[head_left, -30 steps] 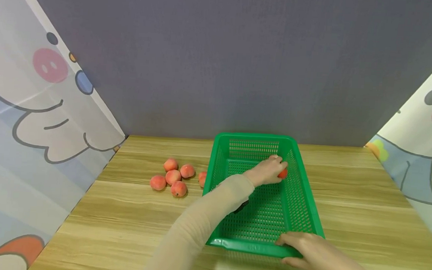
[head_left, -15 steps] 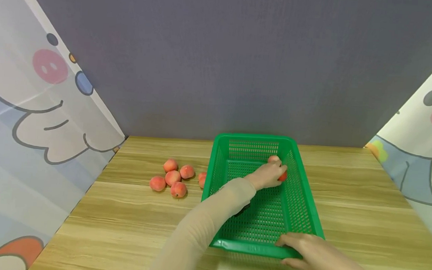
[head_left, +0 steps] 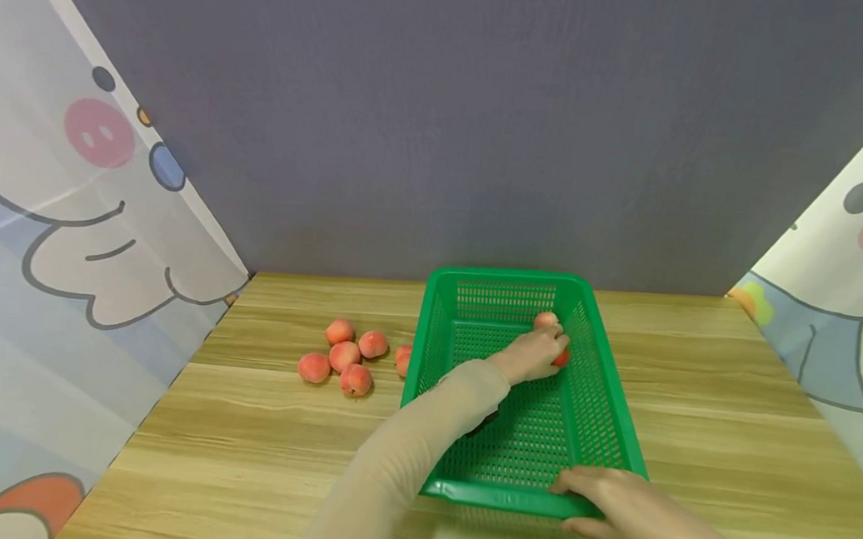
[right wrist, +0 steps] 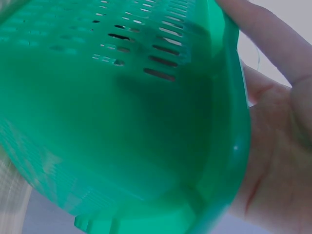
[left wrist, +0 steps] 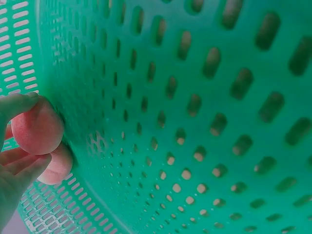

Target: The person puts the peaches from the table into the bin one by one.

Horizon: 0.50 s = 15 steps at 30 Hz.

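Note:
Inside the green plastic basket (head_left: 506, 498), my left hand (head_left: 534, 356) holds a peach (left wrist: 38, 127) between thumb and fingers, near the right wall. A second peach (head_left: 546, 320) lies just beyond it at the far right corner; in the left wrist view this other peach (left wrist: 58, 166) sits close against the held one. My right hand (head_left: 614, 499) grips the basket's near right corner, fingers over the rim and thumb at its outer side. Up close in the right wrist view, the palm of the right hand (right wrist: 278, 146) lies beside the basket's rim (right wrist: 239, 146).
Left of the basket, several peaches (head_left: 344, 356) lie grouped on the wooden table (head_left: 239, 448). One more peach (head_left: 402, 360) is partly hidden behind the basket's left wall. A grey wall (head_left: 411, 134) stands behind, with cartoon-printed sheets (head_left: 103, 238) on both sides.
My left hand has drawn slightly back toward me with its peach, so the far peach shows more fully. The right hand has kept its hold on the rim.

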{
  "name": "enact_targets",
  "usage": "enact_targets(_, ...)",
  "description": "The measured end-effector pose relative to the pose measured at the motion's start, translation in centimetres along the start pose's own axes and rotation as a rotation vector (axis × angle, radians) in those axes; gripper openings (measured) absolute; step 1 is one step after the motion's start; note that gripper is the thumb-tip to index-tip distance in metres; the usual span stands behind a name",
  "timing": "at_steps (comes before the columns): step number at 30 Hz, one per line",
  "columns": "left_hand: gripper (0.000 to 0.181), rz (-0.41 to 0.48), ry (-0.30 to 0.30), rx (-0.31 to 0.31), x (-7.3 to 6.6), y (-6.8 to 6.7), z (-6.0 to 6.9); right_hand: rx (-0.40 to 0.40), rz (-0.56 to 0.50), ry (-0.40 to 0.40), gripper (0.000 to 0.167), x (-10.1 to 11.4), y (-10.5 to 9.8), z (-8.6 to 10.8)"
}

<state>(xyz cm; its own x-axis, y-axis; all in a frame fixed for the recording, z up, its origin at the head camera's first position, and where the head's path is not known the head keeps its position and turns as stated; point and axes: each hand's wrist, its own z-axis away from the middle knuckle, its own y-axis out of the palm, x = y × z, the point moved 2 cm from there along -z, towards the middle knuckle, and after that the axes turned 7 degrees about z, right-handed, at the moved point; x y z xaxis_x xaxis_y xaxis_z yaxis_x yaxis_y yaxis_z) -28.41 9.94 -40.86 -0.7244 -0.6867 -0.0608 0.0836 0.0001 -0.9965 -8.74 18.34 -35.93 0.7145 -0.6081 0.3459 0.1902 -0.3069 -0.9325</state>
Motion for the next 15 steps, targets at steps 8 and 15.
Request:
enact_targets(8, 0.055, -0.022, -0.003, -0.001, -0.1, 0.09, 0.09, -0.012, 0.008, -0.008, 0.021, 0.0, -0.04, 0.04)
enact_targets(15, 0.055, -0.026, -0.003, 0.0, -0.09, 0.08, 0.09, -0.015, 0.007, -0.015, 0.02, -0.06, 0.0, 0.03)
